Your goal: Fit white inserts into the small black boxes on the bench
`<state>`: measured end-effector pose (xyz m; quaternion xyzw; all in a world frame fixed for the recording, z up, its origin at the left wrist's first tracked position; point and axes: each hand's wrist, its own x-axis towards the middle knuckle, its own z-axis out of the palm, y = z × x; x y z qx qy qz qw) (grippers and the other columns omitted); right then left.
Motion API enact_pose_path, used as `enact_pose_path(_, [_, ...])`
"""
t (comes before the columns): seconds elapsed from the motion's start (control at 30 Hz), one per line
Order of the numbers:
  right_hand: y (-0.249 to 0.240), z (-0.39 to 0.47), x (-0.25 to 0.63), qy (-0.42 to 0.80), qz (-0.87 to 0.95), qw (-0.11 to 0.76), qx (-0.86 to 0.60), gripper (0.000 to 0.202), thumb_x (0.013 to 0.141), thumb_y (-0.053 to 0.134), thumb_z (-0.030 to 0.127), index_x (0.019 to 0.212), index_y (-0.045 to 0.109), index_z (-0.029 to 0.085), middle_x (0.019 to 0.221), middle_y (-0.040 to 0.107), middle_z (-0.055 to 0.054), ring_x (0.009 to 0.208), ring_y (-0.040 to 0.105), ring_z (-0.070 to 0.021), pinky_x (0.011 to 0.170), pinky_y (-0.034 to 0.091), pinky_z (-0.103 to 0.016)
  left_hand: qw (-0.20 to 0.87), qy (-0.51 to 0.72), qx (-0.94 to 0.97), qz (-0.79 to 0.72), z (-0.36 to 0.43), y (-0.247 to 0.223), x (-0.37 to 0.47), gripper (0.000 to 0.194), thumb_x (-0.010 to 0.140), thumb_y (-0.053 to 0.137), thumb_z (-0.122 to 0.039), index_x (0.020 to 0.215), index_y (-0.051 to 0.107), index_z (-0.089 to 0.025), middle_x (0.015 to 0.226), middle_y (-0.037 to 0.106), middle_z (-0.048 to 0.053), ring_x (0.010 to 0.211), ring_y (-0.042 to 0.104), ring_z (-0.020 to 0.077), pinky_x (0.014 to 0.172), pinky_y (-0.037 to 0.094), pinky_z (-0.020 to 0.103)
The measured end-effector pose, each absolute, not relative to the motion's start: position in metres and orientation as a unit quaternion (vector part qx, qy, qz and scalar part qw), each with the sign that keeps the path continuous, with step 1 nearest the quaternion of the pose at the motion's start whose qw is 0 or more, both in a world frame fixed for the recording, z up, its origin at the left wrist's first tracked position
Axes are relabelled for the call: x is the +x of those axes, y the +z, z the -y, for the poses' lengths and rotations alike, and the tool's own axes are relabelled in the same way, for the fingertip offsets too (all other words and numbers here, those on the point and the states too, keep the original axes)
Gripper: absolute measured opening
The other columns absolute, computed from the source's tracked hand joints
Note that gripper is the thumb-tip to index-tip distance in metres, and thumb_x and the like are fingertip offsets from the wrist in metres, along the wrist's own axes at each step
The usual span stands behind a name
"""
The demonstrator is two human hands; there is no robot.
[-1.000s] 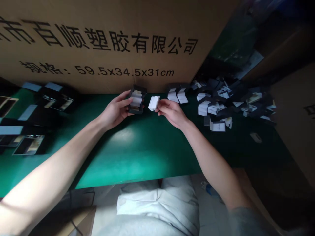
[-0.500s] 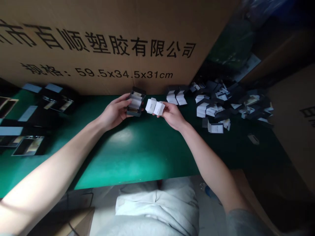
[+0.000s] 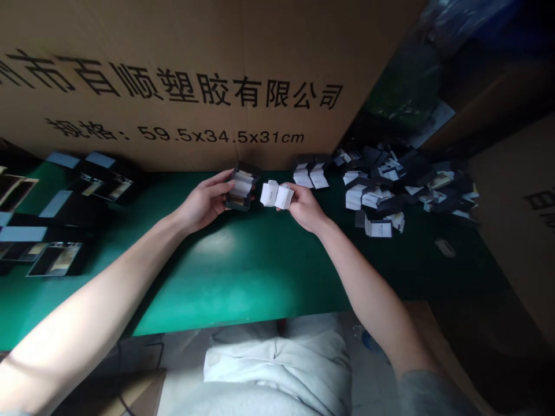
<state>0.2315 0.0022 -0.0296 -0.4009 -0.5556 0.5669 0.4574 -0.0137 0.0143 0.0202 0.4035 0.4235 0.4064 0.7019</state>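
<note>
My left hand (image 3: 203, 202) is closed around a small black box (image 3: 237, 202) with its lid up and a pale insert inside. Thumb and fingers grip the box by its left side. Just to the right, my right hand (image 3: 306, 207) pinches a folded white card insert (image 3: 276, 195) whose two panels face me, with faint small print on them. A narrow gap separates the card from the box. Both are held above the green table (image 3: 208, 277). My right fingertips are partly hidden behind the card.
A large printed cardboard carton (image 3: 195, 34) walls off the back. Open black boxes (image 3: 60, 254) stand at the left. Two more open boxes (image 3: 310, 173) sit behind my right hand, and a heap of black boxes with white inserts (image 3: 390, 179) lies farther right.
The view has shifted slightly. Both hands keep their holds on the box and the white card, with only a slight movement of each.
</note>
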Motion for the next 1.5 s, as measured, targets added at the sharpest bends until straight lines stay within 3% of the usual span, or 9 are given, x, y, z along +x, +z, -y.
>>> enact_pose_path(0.37, [-0.029, -0.002, 0.234, 0.569, 0.569, 0.448, -0.39, 0.015, 0.066, 0.07, 0.025, 0.079, 0.062, 0.023, 0.083, 0.069, 0.0, 0.084, 0.064, -0.0194, 0.072, 0.052, -0.032, 0.711, 0.419, 0.372, -0.425, -0.013, 0.023, -0.01, 0.031, 0.091, 0.066, -0.01, 0.121, 0.075, -0.011, 0.098, 0.083, 0.012, 0.079, 0.082, 0.0217, 0.065, 0.066, 0.025])
enact_pose_path(0.6, [-0.03, -0.003, 0.233, 0.592, 0.55, 0.457, -0.372, 0.018, 0.065, 0.075, 0.022, 0.08, 0.064, 0.022, 0.082, 0.068, 0.0, 0.083, 0.064, -0.0183, 0.07, 0.05, -0.03, 0.705, 0.408, 0.405, -0.416, -0.014, 0.019, -0.013, 0.034, 0.089, 0.071, -0.018, 0.122, 0.074, -0.013, 0.103, 0.083, 0.013, 0.089, 0.083, 0.025, 0.067, 0.066, 0.026])
enact_pose_path(0.87, [-0.022, 0.001, 0.233, 0.61, 0.544, 0.444, -0.367, 0.041, 0.081, 0.087, 0.057, 0.09, 0.071, 0.02, 0.087, 0.071, -0.002, 0.081, 0.064, -0.0151, 0.073, 0.052, -0.029, 0.719, 0.407, 0.391, -0.406, -0.013, 0.022, -0.012, 0.026, 0.09, 0.069, -0.012, 0.115, 0.072, -0.011, 0.094, 0.082, 0.012, 0.084, 0.083, 0.0241, 0.063, 0.064, 0.023])
enact_pose_path(1.07, [-0.02, 0.002, 0.232, 0.593, 0.558, 0.429, -0.391, 0.044, 0.082, 0.085, 0.063, 0.09, 0.074, 0.021, 0.087, 0.073, -0.001, 0.081, 0.065, -0.0145, 0.075, 0.053, -0.028, 0.714, 0.418, 0.357, -0.432, -0.014, 0.021, -0.011, 0.026, 0.088, 0.068, -0.008, 0.114, 0.069, -0.011, 0.089, 0.08, 0.009, 0.074, 0.081, 0.0212, 0.059, 0.063, 0.023])
enact_pose_path(1.23, [-0.02, 0.001, 0.232, 0.597, 0.564, 0.426, -0.381, 0.037, 0.084, 0.082, 0.056, 0.092, 0.076, 0.02, 0.088, 0.074, -0.004, 0.084, 0.067, -0.016, 0.075, 0.055, -0.029, 0.719, 0.414, 0.365, -0.423, -0.014, 0.022, -0.011, 0.028, 0.089, 0.069, -0.009, 0.116, 0.07, -0.01, 0.088, 0.079, 0.008, 0.074, 0.079, 0.0203, 0.06, 0.063, 0.023])
enact_pose_path(1.5, [-0.024, -0.001, 0.233, 0.592, 0.571, 0.428, -0.375, 0.013, 0.076, 0.075, 0.026, 0.087, 0.075, 0.019, 0.083, 0.074, -0.003, 0.082, 0.066, -0.0168, 0.074, 0.055, -0.03, 0.72, 0.419, 0.356, -0.424, -0.014, 0.022, -0.01, 0.026, 0.088, 0.07, -0.007, 0.114, 0.071, -0.01, 0.086, 0.078, 0.006, 0.07, 0.076, 0.0171, 0.058, 0.062, 0.022])
